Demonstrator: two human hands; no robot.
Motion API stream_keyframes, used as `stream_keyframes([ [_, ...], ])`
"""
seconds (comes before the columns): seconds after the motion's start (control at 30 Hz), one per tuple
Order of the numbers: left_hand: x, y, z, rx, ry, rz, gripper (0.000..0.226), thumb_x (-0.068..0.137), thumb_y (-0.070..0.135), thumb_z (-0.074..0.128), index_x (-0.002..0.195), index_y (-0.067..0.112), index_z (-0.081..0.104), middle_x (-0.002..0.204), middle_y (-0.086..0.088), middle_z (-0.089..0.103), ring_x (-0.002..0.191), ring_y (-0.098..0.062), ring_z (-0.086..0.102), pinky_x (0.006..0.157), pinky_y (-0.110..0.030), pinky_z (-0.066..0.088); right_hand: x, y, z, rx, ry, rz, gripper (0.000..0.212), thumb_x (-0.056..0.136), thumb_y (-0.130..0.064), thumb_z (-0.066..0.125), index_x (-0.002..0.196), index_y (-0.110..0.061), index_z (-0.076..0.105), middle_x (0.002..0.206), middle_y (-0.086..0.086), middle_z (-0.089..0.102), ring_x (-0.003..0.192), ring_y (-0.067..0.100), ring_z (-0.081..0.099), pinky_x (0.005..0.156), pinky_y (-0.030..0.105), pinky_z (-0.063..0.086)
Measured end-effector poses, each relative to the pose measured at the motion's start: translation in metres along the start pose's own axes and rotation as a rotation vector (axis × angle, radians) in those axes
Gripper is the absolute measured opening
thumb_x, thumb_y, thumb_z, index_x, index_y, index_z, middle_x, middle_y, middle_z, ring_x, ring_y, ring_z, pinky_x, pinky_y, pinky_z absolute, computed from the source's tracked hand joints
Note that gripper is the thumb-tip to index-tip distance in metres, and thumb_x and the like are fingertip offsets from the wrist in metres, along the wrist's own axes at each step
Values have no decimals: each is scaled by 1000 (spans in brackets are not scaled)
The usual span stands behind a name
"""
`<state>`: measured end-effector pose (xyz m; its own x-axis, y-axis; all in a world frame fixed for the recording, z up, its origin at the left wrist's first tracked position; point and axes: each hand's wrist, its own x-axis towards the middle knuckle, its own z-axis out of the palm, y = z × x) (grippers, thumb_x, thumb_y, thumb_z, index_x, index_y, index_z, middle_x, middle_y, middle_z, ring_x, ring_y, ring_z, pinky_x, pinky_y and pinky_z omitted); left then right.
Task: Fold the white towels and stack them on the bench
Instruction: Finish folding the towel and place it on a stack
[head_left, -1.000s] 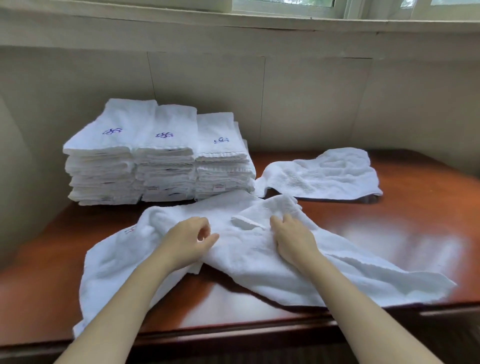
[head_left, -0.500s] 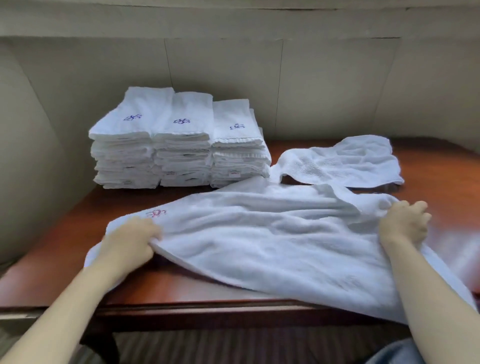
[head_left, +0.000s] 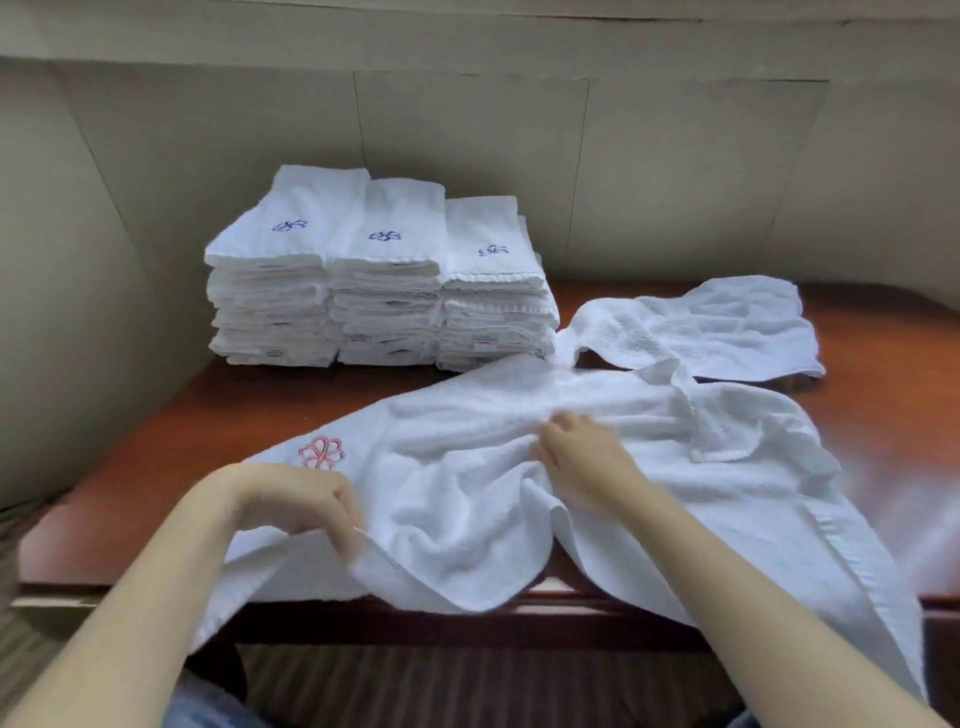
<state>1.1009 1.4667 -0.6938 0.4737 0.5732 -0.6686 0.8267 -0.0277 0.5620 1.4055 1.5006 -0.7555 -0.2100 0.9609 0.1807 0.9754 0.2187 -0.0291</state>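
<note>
Currently: large white terry towel with a red embroidered flower logo (head_left: 519, 467) lies spread and rumpled across the front of the glossy reddish-brown wooden worktop (head_left: 208, 415). Its near edge hangs over the front lip, and a long strip trails down off the right front corner.

Left hand (head_left: 306, 499) is at the towel's near-left edge, fingers curled, pinching the hem and lifting it slightly off the surface. Red logo sits just beyond that hand, face up.

Right hand (head_left: 582, 462) is on the middle of the towel, fingers bent into the bunched fabric. Looks like a grip on a fold, though the fingertips are partly buried in the cloth.

Three side-by-side stacks of folded white towels with blue embroidered logos (head_left: 379, 280) stand at the back left of the worktop, close to the beige panelled wall (head_left: 675, 182). Stacks touch each other; the right one is a bit lower. Small labels show on some folded edges, too small to read.

Second loose white towel, crumpled (head_left: 711, 327), lies at the back right, just beside the right stack and touching the far edge of the spread towel.

Striped floor visible below the worktop.
</note>
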Motion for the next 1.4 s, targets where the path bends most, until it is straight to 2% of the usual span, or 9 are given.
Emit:
stream_keyframes([
  [0.17, 27, 15, 3, -184, 456, 156, 25, 95, 32, 56, 80, 18, 72, 66, 2, 69, 54, -8, 59, 50, -14, 41, 0, -13, -5, 12, 44, 7, 41, 100, -41, 30, 79, -16, 56, 85, 2, 59, 94, 27, 55, 74, 33, 31],
  [0.33, 69, 8, -10, 78, 1035, 170, 18, 91, 15, 55, 105, 18, 66, 102, -1, 61, 93, -16, 57, 77, -25, 43, -4, 3, -37, 156, -448, 122, 52, 93, -52, 45, 55, -17, 44, 66, 1, 54, 71, 23, 49, 58, 27, 35],
  [0.47, 86, -6, -17, 197, 945, 6, 25, 95, 29, 50, 118, 19, 56, 112, -1, 54, 106, -20, 57, 84, -28, 43, -23, 29, -52, 348, -761, 207, 46, 82, -48, 60, 51, -14, 60, 47, -2, 60, 43, 12, 57, 43, 15, 43],
  [0.57, 83, -3, -24, 103, 890, -47, 23, 97, 35, 43, 86, 22, 59, 89, 6, 60, 89, -16, 58, 73, -28, 41, -25, 41, -54, 372, -498, 240, 37, 91, -35, 53, 62, -14, 63, 59, 3, 66, 44, 15, 58, 47, 22, 49],
  [0.67, 68, 2, -28, 10, 603, 64, 16, 88, 24, 55, 80, 25, 68, 84, 13, 68, 79, -6, 63, 68, -20, 46, -17, 54, -49, 275, -70, 272, 15, 94, -22, 49, 91, -18, 63, 90, 2, 67, 73, 16, 61, 69, 28, 49],
  [0.8, 56, 21, -13, -186, 88, 209, 40, 79, 10, 63, 116, 25, 63, 113, 2, 70, 100, -12, 67, 83, -29, 54, -7, 67, -30, 285, -103, 252, 45, 91, -16, 51, 135, -19, 43, 130, 6, 52, 122, 23, 47, 97, 38, 42],
  [1.13, 115, 98, 25, -401, 483, 344, 83, 81, 42, 71, 148, 17, 29, 144, 7, 40, 128, -13, 45, 107, -32, 39, 3, 33, -8, 578, -153, 84, 76, 82, 4, 45, 149, -23, 21, 147, 4, 39, 135, 22, 36, 106, 27, 29],
  [1.3, 112, 103, 23, -1178, 62, 404, 51, 82, 38, 71, 122, 7, 63, 114, -13, 67, 105, -25, 64, 94, -34, 50, 14, 18, -11, 770, -156, 46, 102, 70, 11, 44, 150, -36, 3, 153, 1, 26, 140, 20, 28, 113, 34, 29],
  [1.4, 102, 97, 22, -1249, -133, 462, 48, 78, 44, 71, 107, 5, 69, 101, -16, 65, 95, -27, 64, 89, -34, 51, 19, 13, -11, 713, -187, 86, 91, 74, -1, 46, 147, -42, 12, 112, 7, 51, 112, 20, 41, 96, 36, 37],
])
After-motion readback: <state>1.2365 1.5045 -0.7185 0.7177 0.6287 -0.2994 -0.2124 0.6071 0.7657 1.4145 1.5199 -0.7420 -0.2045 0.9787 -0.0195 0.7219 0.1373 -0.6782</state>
